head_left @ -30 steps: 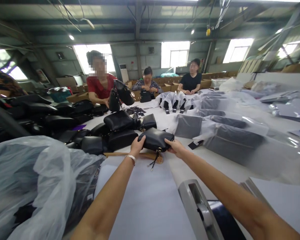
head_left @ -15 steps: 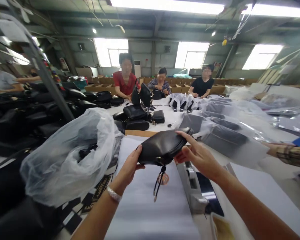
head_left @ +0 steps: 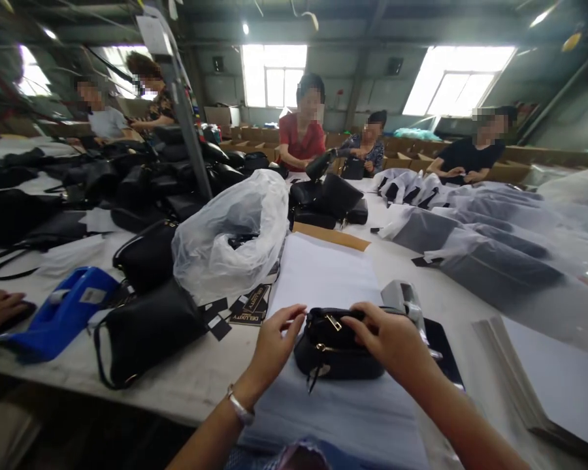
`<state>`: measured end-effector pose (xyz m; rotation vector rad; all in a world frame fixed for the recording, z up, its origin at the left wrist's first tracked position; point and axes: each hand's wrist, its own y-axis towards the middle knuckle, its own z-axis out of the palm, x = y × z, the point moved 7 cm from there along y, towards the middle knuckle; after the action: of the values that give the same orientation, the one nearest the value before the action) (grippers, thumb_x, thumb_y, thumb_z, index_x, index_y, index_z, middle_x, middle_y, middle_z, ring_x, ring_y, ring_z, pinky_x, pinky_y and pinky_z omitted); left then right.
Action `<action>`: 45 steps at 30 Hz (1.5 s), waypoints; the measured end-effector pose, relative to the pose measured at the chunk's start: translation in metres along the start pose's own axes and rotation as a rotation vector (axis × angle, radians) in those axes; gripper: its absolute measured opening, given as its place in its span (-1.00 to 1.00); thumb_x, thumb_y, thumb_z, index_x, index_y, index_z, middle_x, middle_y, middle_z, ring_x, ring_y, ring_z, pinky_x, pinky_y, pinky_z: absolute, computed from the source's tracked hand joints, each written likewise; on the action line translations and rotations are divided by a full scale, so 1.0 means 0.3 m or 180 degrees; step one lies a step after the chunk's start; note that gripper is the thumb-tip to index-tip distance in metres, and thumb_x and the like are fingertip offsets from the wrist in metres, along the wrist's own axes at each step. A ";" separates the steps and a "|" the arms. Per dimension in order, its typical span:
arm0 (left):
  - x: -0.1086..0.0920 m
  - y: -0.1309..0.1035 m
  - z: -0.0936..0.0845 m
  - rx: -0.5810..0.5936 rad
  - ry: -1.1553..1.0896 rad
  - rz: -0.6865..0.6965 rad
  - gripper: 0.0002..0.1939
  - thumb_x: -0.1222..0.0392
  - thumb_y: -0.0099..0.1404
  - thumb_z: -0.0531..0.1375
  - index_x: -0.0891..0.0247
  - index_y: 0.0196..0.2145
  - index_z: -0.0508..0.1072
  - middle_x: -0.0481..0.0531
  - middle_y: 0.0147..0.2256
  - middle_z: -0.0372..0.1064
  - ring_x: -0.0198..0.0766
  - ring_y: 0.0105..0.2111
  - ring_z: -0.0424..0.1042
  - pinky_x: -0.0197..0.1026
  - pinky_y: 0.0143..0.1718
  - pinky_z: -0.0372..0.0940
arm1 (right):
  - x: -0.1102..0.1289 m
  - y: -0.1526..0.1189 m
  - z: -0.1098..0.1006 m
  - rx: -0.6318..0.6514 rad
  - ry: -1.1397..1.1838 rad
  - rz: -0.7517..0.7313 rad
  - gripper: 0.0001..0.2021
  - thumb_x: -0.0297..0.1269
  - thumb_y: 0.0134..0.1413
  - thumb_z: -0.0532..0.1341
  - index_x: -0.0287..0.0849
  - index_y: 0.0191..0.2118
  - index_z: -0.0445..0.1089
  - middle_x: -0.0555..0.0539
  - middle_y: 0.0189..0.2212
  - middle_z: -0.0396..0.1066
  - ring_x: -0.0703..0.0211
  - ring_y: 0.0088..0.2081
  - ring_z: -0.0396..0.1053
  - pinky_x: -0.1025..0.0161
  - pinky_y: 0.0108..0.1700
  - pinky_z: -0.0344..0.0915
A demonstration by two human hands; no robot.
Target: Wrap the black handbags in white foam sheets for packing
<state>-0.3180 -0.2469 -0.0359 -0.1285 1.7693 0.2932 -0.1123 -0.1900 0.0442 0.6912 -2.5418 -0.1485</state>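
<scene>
A small black handbag [head_left: 345, 364] with gold zippers and a dark tassel sits on white paper sheets [head_left: 328, 267] in front of me. My right hand [head_left: 389, 336] is closed on its upper edge, thumb and fingers pinching the top near a gold zipper pull [head_left: 333, 322]. At the bag's upper left corner, my left hand [head_left: 277, 336], with a silver bracelet at the wrist, has thumb and forefinger brought together against the edge. The exact bit they pinch is too small to make out. A grey tape dispenser [head_left: 406, 297] stands just behind the bag, partly hidden by my right hand.
Left of the paper lie a clear plastic bag [head_left: 230, 254], black cards [head_left: 249, 305], black handbags [head_left: 149, 333] and a blue tape dispenser [head_left: 73, 313]. Plastic-wrapped bags [head_left: 494, 261] line the right. Another person's hand [head_left: 0, 310] is at far left; several co-workers sit opposite.
The handbag has gone from being held up in both hands to resting on the paper, its zippered top showing. Both hands have shifted to its top edge. My view has turned left.
</scene>
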 end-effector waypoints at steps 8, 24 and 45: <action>-0.026 -0.051 -0.005 -0.0197 -0.0093 0.0461 -0.79 0.09 0.26 0.29 0.13 -0.15 0.56 0.03 -0.14 0.55 -0.15 -0.15 0.53 -0.18 -0.21 0.47 | -0.005 -0.073 0.032 -0.0637 0.0024 -0.0069 -0.66 0.09 0.28 0.09 -0.04 -0.12 0.43 0.07 -0.61 0.45 0.14 -0.57 0.45 0.26 -0.47 0.28; -0.069 -0.090 -0.017 -0.0044 -0.0109 0.0709 -0.71 0.09 0.20 0.35 0.16 -0.12 0.54 0.05 -0.13 0.54 -0.20 -0.15 0.52 -0.26 -0.26 0.45 | -0.008 -0.148 0.031 -0.0930 -0.0174 -0.0177 -0.60 0.16 0.25 0.10 -0.04 -0.11 0.45 0.09 -0.60 0.47 0.18 -0.59 0.46 0.31 -0.52 0.29; -0.058 -0.107 0.029 -0.0452 0.0129 0.0350 -0.61 0.42 0.19 0.15 0.14 -0.04 0.36 -0.05 -0.20 0.53 -0.28 -0.20 0.53 -0.27 -0.11 0.40 | 0.000 -0.171 0.051 -0.1038 -0.0749 -0.0176 -0.40 0.27 0.27 -0.05 -0.14 -0.09 0.47 -0.01 -0.56 0.50 0.12 -0.59 0.47 0.28 -0.59 0.16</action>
<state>-0.2980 -0.2768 -0.0246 -0.1398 1.7984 0.4994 -0.0969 -0.2346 0.0192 0.6446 -2.6281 -0.6830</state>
